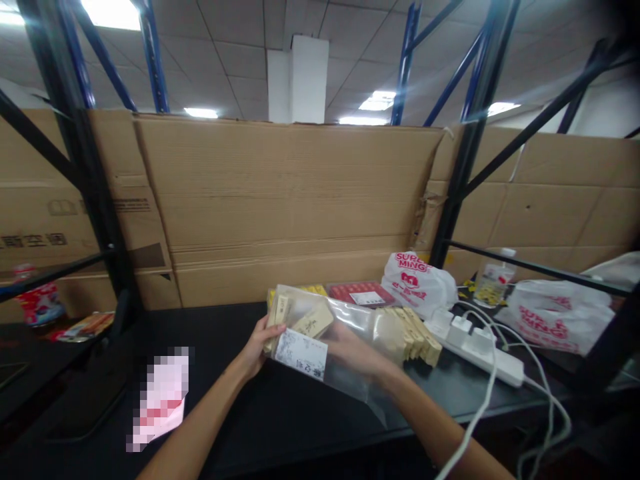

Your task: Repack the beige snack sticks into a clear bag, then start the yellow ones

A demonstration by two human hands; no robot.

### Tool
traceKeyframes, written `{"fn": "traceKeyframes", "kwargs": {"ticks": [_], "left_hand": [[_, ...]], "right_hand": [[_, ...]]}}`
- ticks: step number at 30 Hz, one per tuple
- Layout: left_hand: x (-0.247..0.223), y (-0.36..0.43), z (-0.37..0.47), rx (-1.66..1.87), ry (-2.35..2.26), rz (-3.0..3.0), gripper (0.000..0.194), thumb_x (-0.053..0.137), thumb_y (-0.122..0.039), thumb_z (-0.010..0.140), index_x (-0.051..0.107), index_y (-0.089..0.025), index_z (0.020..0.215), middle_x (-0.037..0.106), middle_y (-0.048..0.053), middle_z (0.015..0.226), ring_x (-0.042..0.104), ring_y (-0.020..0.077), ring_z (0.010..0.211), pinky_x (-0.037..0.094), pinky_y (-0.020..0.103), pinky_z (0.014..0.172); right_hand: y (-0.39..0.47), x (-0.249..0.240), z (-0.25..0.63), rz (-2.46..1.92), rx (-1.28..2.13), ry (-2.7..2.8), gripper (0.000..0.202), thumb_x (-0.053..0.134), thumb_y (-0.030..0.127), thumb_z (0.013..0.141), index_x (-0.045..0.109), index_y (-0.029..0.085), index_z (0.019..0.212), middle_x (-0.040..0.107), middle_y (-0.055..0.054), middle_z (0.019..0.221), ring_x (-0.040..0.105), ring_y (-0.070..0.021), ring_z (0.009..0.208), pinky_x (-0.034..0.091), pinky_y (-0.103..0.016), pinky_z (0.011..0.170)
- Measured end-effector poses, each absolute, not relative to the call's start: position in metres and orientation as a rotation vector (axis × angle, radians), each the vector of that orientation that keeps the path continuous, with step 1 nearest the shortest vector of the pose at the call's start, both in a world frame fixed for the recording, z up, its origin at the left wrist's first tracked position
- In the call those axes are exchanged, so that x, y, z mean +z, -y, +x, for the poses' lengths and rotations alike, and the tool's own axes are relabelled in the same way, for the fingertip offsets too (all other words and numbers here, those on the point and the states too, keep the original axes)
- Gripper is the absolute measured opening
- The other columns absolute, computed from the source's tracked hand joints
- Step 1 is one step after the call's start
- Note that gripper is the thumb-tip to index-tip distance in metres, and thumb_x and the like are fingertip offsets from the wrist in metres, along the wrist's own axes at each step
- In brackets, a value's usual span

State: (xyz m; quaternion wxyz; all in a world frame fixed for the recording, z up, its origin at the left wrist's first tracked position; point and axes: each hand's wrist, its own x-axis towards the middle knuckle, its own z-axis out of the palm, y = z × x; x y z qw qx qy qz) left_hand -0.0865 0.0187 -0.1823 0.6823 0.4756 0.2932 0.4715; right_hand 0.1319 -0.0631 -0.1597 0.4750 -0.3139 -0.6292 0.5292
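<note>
A cardboard sheet (290, 187) closes off the back of the black bench (215, 400), between dark metal posts at either side. Along the rear sit a yellow box (317, 290) and a red box (360, 293) with a white label, both partly covered by what is held in front of them, and just to the right a white plastic bag with red print (417, 287). A row of small tan boxes (420, 337) lies behind the right forearm, its left end veiled by clear plastic. Next to it, a white power strip (497, 360) slants toward the bench's right side, and its white cables (493, 390) loop across the near right. A pixelated pinkish sheet (163, 400) lies left of the left forearm. The clear plastic bag (367, 323) is raised above the middle of the bench; the left hand (254, 351) pinches its left end, thumb in front beside a printed label (301, 355). Two tan boxes (314, 321) show inside. The right hand (355, 347) appears through the plastic, its fingers near the tilted box; whether they grip it cannot be told.
</note>
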Motion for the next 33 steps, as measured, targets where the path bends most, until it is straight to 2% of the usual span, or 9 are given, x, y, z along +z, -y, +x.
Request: {"fn": "traceKeyframes", "kwargs": {"ticks": [4,9,12,15,17,19,21,26,33], "left_hand": [[-0.185,-0.014,-0.082,1.013,-0.651,1.109,0.059,0.093,-0.033,0.060,0.072,-0.011,0.111,0.074,0.006,0.077,0.067,0.0185,0.063,0.053,0.026,0.059],[-0.186,-0.019,-0.085,1.027,-0.660,1.111,0.059,0.096,-0.030,0.053,0.074,-0.008,0.103,0.074,0.009,0.076,0.066,0.0190,0.058,0.051,0.027,0.051],[-0.182,-0.035,-0.095,1.185,-0.697,1.040,0.052,0.095,-0.025,0.054,0.072,-0.010,0.098,0.074,0.006,0.075,0.065,0.0168,0.055,0.052,0.025,0.050],[-0.180,-0.056,-0.107,1.385,-0.738,0.917,0.043,0.089,-0.025,0.062,0.070,-0.010,0.097,0.074,0.005,0.079,0.068,0.0159,0.059,0.055,0.024,0.054],[-0.180,-0.067,-0.114,1.504,-0.775,0.828,0.041,0.086,-0.025,0.066,0.069,-0.012,0.102,0.075,0.004,0.081,0.069,0.0150,0.060,0.055,0.023,0.054],[-0.182,-0.073,-0.119,1.569,-0.807,0.758,0.041,0.083,-0.027,0.070,0.068,-0.014,0.106,0.075,0.003,0.083,0.069,0.0153,0.060,0.055,0.024,0.052],[-0.185,-0.075,-0.120,1.591,-0.822,0.726,0.041,0.081,-0.028,0.072,0.068,-0.014,0.108,0.075,0.004,0.084,0.070,0.0165,0.061,0.056,0.025,0.052],[-0.187,-0.070,-0.112,1.621,-0.810,0.779,0.045,0.084,-0.022,0.069,0.070,-0.013,0.110,0.077,0.008,0.089,0.072,0.0182,0.064,0.059,0.027,0.056],[-0.184,-0.061,-0.105,1.598,-0.788,0.903,0.052,0.091,-0.022,0.061,0.072,-0.012,0.109,0.078,0.010,0.093,0.074,0.0205,0.068,0.061,0.029,0.060]], "right_hand": [[0.045,-0.163,0.116,-0.838,1.044,1.606,0.044,0.070,0.058,0.090,0.076,0.017,0.104,0.071,-0.004,0.083,0.062,-0.0183,0.071,0.048,-0.031,0.066],[0.041,-0.163,0.122,-0.918,0.943,1.672,0.044,0.069,0.060,0.089,0.073,0.021,0.109,0.071,-0.004,0.087,0.063,-0.0169,0.072,0.047,-0.027,0.061],[0.041,-0.158,0.151,-1.061,0.768,1.642,0.049,0.054,0.061,0.097,0.070,0.019,0.117,0.072,-0.008,0.094,0.063,-0.0170,0.070,0.047,-0.028,0.059],[0.038,-0.153,0.193,-1.306,0.469,1.556,0.053,0.034,0.053,0.103,0.066,0.016,0.125,0.070,-0.012,0.101,0.062,-0.0197,0.071,0.048,-0.032,0.061],[0.038,-0.154,0.217,-1.500,0.236,1.526,0.043,0.045,0.045,0.099,0.071,0.013,0.111,0.068,-0.017,0.102,0.063,-0.0279,0.090,0.050,-0.040,0.077],[0.040,-0.161,0.231,-1.668,0.030,1.536,0.029,0.062,0.036,0.089,0.073,0.011,0.097,0.066,-0.023,0.110,0.056,-0.0384,0.113,0.045,-0.050,0.094],[0.042,-0.171,0.234,-1.800,-0.121,1.570,0.018,0.068,0.026,0.082,0.074,0.010,0.089,0.063,-0.027,0.116,0.047,-0.0445,0.123,0.038,-0.056,0.103],[0.040,-0.191,0.221,-1.950,-0.307,1.681,0.017,0.059,0.009,0.084,0.074,0.010,0.092,0.064,-0.026,0.116,0.050,-0.0391,0.121,0.039,-0.051,0.103],[0.028,-0.196,0.205,-1.827,-0.253,1.662,0.028,0.061,0.004,0.073,0.072,0.014,0.096,0.072,-0.019,0.105,0.059,-0.0328,0.112,0.044,-0.041,0.100]]}}
